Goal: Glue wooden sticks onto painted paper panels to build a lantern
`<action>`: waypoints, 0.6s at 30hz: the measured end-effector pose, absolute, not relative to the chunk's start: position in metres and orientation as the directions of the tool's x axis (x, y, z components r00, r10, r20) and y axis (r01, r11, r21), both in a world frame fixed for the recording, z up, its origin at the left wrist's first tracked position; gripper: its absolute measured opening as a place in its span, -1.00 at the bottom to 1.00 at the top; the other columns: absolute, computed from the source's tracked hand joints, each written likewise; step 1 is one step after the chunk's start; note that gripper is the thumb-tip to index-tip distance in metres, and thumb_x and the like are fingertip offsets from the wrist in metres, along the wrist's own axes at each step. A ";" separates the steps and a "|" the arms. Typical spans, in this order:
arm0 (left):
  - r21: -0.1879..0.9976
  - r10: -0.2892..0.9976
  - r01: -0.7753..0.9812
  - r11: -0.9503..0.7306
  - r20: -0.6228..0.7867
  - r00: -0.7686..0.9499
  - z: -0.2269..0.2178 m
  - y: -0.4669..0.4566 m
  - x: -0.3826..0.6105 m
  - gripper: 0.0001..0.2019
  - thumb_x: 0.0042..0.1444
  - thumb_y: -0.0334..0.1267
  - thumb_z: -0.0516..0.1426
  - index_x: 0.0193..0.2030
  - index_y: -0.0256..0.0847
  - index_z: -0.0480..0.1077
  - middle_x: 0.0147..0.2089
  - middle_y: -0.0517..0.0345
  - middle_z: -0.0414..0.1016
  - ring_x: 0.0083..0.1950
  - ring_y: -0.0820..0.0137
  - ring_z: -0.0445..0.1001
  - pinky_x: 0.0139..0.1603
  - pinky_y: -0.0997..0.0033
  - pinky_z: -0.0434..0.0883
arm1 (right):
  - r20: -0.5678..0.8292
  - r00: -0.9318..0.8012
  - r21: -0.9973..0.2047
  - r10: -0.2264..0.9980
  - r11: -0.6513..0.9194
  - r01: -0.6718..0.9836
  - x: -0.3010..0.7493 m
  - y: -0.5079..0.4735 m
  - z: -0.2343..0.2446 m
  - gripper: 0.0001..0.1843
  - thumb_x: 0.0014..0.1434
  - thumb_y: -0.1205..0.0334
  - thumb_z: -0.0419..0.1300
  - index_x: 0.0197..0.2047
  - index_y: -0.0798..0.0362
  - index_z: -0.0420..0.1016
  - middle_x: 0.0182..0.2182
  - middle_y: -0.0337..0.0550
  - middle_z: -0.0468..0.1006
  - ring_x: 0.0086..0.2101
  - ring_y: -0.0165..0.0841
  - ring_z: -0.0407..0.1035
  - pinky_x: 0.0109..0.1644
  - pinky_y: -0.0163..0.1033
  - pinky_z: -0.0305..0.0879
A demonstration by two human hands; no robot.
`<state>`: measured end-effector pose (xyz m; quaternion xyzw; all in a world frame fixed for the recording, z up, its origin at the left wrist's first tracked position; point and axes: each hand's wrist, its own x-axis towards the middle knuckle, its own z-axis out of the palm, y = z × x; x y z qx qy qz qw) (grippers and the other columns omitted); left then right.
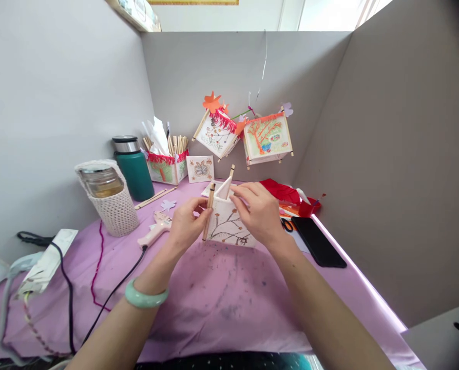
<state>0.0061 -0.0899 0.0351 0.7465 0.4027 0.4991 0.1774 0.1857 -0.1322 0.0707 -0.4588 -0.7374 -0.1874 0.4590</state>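
Note:
A small paper lantern box (229, 226), white with painted brown branches and wooden stick corners, stands on the purple cloth in the middle. My left hand (186, 226) is closed in a pinch on the wooden stick at the box's left corner. My right hand (259, 213) rests on the box's top right, fingers curled over its upper edge and a white paper panel. A pale green bangle sits on my left wrist. A pink glue gun (156, 231) lies just left of my left hand, its black cord running toward me.
Two finished painted lanterns (267, 137) hang at the back. A box of wooden sticks (168, 164), a green flask (134, 167) and a crochet-covered jar (108, 198) stand back left. A black phone (318, 241), scissors and red paper (281, 191) lie right. Grey partition walls enclose the table.

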 end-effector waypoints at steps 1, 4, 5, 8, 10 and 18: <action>0.660 0.783 0.441 -0.609 0.590 0.198 0.032 -0.090 0.004 -0.83 0.03 -0.27 0.11 -0.23 -0.20 0.44 -0.29 0.13 0.50 -0.29 0.40 0.44 -0.35 0.46 0.42 | 0.858 -0.122 -0.169 0.498 0.500 0.849 0.192 -0.134 0.068 -0.75 0.24 0.21 0.03 -0.12 0.05 0.49 -0.21 -0.07 0.51 -0.16 -0.26 0.31 -0.05 -0.14 0.22; 0.654 0.811 0.489 -0.577 0.527 0.253 0.019 -0.089 -0.001 -0.83 0.04 -0.26 0.09 -0.23 -0.17 0.46 -0.29 0.13 0.53 -0.27 0.37 0.47 -0.31 0.43 0.41 | 0.877 0.005 -0.262 0.481 0.469 0.843 0.213 -0.140 0.054 -0.77 0.22 0.19 0.06 -0.15 0.03 0.51 -0.21 -0.07 0.51 -0.16 -0.24 0.32 -0.03 -0.10 0.23; 0.656 0.824 0.505 -0.561 0.501 0.266 0.014 -0.089 -0.003 -0.82 0.05 -0.25 0.09 -0.22 -0.16 0.46 -0.29 0.13 0.54 -0.26 0.36 0.47 -0.30 0.42 0.40 | 0.871 0.052 -0.305 0.488 0.455 0.837 0.220 -0.141 0.048 -0.76 0.22 0.18 0.06 -0.14 0.03 0.51 -0.21 -0.07 0.51 -0.14 -0.23 0.33 -0.02 -0.09 0.23; 0.637 0.848 0.562 -0.527 0.439 0.298 0.004 -0.091 -0.008 -0.82 0.06 -0.23 0.08 -0.24 -0.14 0.47 -0.30 0.14 0.55 -0.27 0.34 0.48 -0.29 0.41 0.36 | 0.824 0.173 -0.454 0.539 0.447 0.771 0.237 -0.144 0.027 -0.70 0.23 0.12 0.03 -0.12 0.05 0.50 -0.18 -0.06 0.52 -0.14 -0.23 0.36 -0.05 -0.12 0.27; 0.599 0.849 0.605 -0.524 0.424 0.316 0.002 -0.093 -0.009 -0.82 0.07 -0.21 0.07 -0.27 -0.13 0.48 -0.33 0.15 0.55 -0.31 0.35 0.47 -0.32 0.41 0.32 | 0.716 0.180 -0.566 0.674 0.410 0.715 0.245 -0.144 0.015 -0.66 0.22 0.06 0.02 -0.16 0.07 0.51 -0.21 -0.06 0.54 -0.19 -0.22 0.40 -0.13 -0.15 0.31; 0.482 0.841 0.699 -0.528 0.413 0.349 0.000 -0.094 -0.009 -0.82 0.03 -0.27 0.05 -0.48 -0.18 0.45 -0.56 0.16 0.46 -0.49 0.40 0.38 -0.46 0.46 0.12 | 0.284 -0.113 -0.805 0.952 0.301 0.511 0.244 -0.142 -0.007 -0.62 -0.04 0.17 0.30 -0.10 0.01 0.51 -0.15 -0.14 0.57 -0.16 -0.16 0.45 -0.06 -0.07 0.36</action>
